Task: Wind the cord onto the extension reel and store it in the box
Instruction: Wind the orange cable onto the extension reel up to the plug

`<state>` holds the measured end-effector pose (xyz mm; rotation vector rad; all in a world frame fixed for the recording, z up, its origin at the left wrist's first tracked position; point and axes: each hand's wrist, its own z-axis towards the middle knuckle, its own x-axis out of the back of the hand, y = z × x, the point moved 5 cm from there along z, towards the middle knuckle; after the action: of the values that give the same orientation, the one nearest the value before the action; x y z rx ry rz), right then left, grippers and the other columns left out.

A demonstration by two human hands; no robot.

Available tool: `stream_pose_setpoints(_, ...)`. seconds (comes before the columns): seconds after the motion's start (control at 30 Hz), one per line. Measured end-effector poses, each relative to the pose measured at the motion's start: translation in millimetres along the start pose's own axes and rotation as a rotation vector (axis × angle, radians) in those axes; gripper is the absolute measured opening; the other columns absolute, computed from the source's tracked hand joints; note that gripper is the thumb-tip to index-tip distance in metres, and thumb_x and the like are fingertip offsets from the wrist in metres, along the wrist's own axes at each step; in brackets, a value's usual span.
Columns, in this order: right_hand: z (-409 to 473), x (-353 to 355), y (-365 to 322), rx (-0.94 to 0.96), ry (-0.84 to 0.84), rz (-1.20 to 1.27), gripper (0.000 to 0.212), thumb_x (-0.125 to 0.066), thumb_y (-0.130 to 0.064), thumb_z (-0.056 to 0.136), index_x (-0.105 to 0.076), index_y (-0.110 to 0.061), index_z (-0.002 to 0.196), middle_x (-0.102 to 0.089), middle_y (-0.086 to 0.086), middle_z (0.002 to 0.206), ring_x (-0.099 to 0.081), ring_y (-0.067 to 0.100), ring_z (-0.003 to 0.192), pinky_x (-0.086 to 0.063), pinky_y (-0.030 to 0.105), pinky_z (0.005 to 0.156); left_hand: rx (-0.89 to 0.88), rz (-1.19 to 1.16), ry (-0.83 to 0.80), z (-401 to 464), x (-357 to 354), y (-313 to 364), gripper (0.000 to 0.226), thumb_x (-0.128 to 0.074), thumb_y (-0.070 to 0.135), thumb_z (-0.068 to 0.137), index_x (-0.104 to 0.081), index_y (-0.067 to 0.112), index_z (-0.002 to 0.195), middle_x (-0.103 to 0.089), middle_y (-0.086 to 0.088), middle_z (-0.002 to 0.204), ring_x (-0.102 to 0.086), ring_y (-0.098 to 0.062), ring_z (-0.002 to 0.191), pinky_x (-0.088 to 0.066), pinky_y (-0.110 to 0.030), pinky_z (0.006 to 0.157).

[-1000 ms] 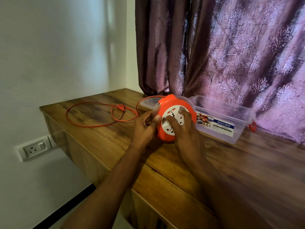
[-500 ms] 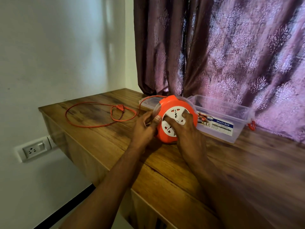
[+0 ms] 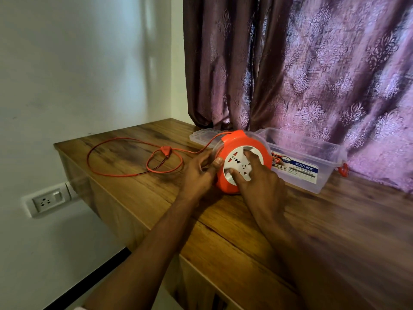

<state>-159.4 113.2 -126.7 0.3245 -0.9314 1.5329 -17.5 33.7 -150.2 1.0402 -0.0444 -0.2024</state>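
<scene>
Furthest left I see a white wall socket with a switch (image 3: 48, 200) set in the pale wall below the edge of the brown wooden tabletop (image 3: 138, 193). On the wood, a thin orange cord (image 3: 105, 173) lies in a loose loop with its orange plug (image 3: 165, 150) resting where the strands cross, and one strand runs on to the right toward the reel. My left hand (image 3: 197, 173) comes next: its fingers curl around the left rim of the round orange extension reel with a white socket face (image 3: 242, 161), thumb tip pressed on the front edge, so it grips the reel. The reel stands upright on the table, tilted slightly back, just in front of the clear plastic storage box with a blue label (image 3: 312, 162). My right hand (image 3: 260, 183) has its fingers spread and pressed flat onto the white face, not wrapped around anything. A clear plastic lid (image 3: 202, 135) lies behind the reel, and a purple patterned curtain (image 3: 312, 70) hangs behind the box.
</scene>
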Motion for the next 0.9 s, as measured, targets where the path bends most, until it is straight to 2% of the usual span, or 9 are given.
stream_pose_setpoints(0.13,1,-5,6,-0.128,-0.014,0.062,0.061,-0.047,-0.069,0.083,-0.039,-0.037,0.135,-0.072,0.007,0.099,-0.064,0.035,0.097,-0.05,0.04,0.075,-0.007,0.016,-0.033,-1,-2,2,0.041,-0.061,0.035,0.085,-0.067,0.01,0.118,-0.073,-0.007,0.111,-0.069,-0.016,0.098,-0.054,-0.034,0.077)
stream_pose_setpoints(0.23,0,-4,8,-0.129,-0.01,0.142,0.053,-0.044,-0.061,0.089,-0.04,-0.036,0.136,-0.071,0.007,0.101,-0.063,0.036,0.097,-0.051,0.041,0.076,0.004,0.019,-0.028,-1,-2,4,0.03,-0.062,0.04,0.083,-0.068,0.028,0.111,-0.074,0.0,0.11,-0.07,-0.014,0.1,-0.058,-0.038,0.082)
stream_pose_setpoints(0.33,-3,-2,3,0.002,0.034,0.094,0.049,-0.047,-0.043,0.094,-0.034,-0.033,0.141,-0.067,0.009,0.11,-0.063,0.037,0.092,-0.052,0.044,0.071,0.005,-0.006,0.006,-1,0,6,0.018,-0.064,0.039,0.083,-0.067,0.034,0.1,-0.074,0.007,0.102,-0.069,-0.01,0.096,-0.057,-0.039,0.085)
stream_pose_setpoints(0.4,-3,0,-3,0.117,0.064,0.073,0.052,-0.051,-0.029,0.093,-0.031,-0.032,0.141,-0.056,0.008,0.125,-0.062,0.035,0.092,-0.054,0.045,0.066,0.008,-0.007,0.042,0,5,6,0.025,-0.063,0.041,0.083,-0.068,0.03,0.105,-0.074,0.0,0.106,-0.068,-0.012,0.091,-0.054,-0.037,0.078)
stream_pose_setpoints(0.57,-3,-3,-13,0.297,0.016,-0.071,0.064,-0.058,-0.003,0.082,-0.039,-0.035,0.134,-0.033,0.009,0.144,-0.052,0.034,0.114,-0.055,0.042,0.063,0.016,0.002,0.047,1,7,4,0.025,-0.063,0.041,0.084,-0.068,0.029,0.105,-0.074,-0.005,0.11,-0.07,-0.025,0.102,-0.055,-0.041,0.083)
stream_pose_setpoints(0.63,-4,-5,-16,0.31,-0.051,-0.083,0.067,-0.06,-0.003,0.08,-0.039,-0.039,0.133,-0.024,0.007,0.15,-0.046,0.035,0.123,-0.054,0.043,0.07,0.007,0.004,0.037,1,6,3,0.034,-0.062,0.04,0.085,-0.068,0.022,0.113,-0.073,-0.007,0.111,-0.069,-0.029,0.104,-0.055,-0.042,0.082)
stream_pose_setpoints(0.73,-5,-7,-18,0.313,-0.113,-0.101,0.063,-0.057,-0.01,0.088,-0.034,-0.047,0.133,-0.014,0.005,0.154,-0.041,0.034,0.129,-0.053,0.044,0.08,0.017,0.004,0.047,2,8,0,0.028,-0.063,0.04,0.086,-0.069,0.026,0.109,-0.074,-0.005,0.111,-0.07,-0.029,0.104,-0.056,-0.048,0.086)
stream_pose_setpoints(0.83,-6,-9,-15,0.313,-0.143,-0.154,0.064,-0.054,-0.014,0.093,-0.025,-0.051,0.137,-0.009,0.005,0.156,-0.041,0.033,0.13,-0.053,0.044,0.081,0.023,0.016,0.045,2,8,-1,0.043,-0.064,0.047,0.083,-0.067,0.022,0.118,-0.073,-0.002,0.113,-0.069,-0.023,0.106,-0.055,-0.055,0.091)
stream_pose_setpoints(0.9,-5,-9,-14,0.306,-0.142,-0.15,0.064,-0.054,-0.014,0.093,-0.025,-0.051,0.136,-0.012,0.005,0.154,-0.043,0.035,0.127,-0.054,0.045,0.079,0.012,0.022,0.042,2,7,1,0.044,-0.064,0.047,0.082,-0.068,0.02,0.117,-0.074,-0.003,0.112,-0.069,-0.023,0.107,-0.054,-0.055,0.091)
